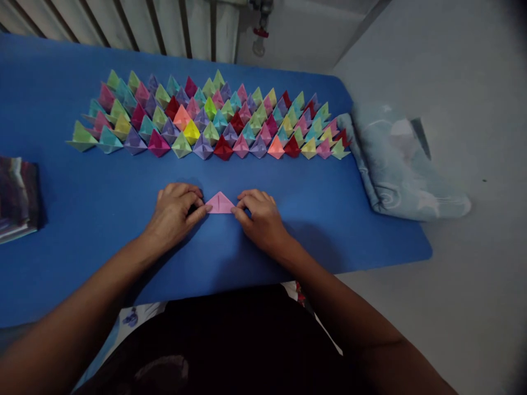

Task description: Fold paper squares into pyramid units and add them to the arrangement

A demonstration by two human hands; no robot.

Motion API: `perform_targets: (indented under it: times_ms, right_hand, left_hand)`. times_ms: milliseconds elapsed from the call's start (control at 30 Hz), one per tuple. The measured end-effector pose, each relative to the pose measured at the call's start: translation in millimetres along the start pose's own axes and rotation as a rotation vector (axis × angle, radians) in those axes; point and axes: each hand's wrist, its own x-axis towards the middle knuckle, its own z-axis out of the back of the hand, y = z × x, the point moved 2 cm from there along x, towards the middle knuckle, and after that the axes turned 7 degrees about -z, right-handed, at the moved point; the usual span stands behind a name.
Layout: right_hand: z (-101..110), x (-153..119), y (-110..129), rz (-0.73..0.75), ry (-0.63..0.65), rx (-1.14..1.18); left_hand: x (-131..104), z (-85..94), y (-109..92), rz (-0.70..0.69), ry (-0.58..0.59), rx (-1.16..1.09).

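Note:
A small pink piece of folded paper (220, 203), shaped like a triangle with its point away from me, lies on the blue table between my hands. A vertical crease or slit shows in its middle. My left hand (177, 208) pinches the left corner, with the thumb on top and the other fingers curled. At the opposite corner, my right hand (260, 215) grips the paper the same way. Beyond them, several rows of folded paper boats (203, 147) in many colours stand upright close together.
The blue tabletop (102, 203) carries everything. A folded grey-green patterned cloth (395, 164) lies at its right end, against the wall. On the left edge sits a dark, shiny package (18, 197). A white radiator (164, 24) with a valve (261, 30) stands behind the table.

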Motion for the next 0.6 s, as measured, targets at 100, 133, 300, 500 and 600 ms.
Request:
perform_targets:
  times_ms: [100,133,300,500,600]
  right_hand:
    - [0,1,1,-0.011,-0.007,-0.004]
    - [0,2,1,-0.012,-0.012,-0.006]
    - [0,4,2,-0.020,-0.015,-0.017]
    - [-2,3,2,-0.044,-0.021,-0.036]
    - [-2,3,2,-0.040,-0.030,-0.026]
  left_hand:
    - [2,0.1,-1,0.021,0.018,0.003]
    - [3,0.3,-1,0.030,0.027,0.004]
    - [7,1.5,-4,0.087,0.073,0.010]
    - [12,1.9,-3,0.097,0.131,0.024]
    - [13,0.6,-1,0.071,0.142,0.053]
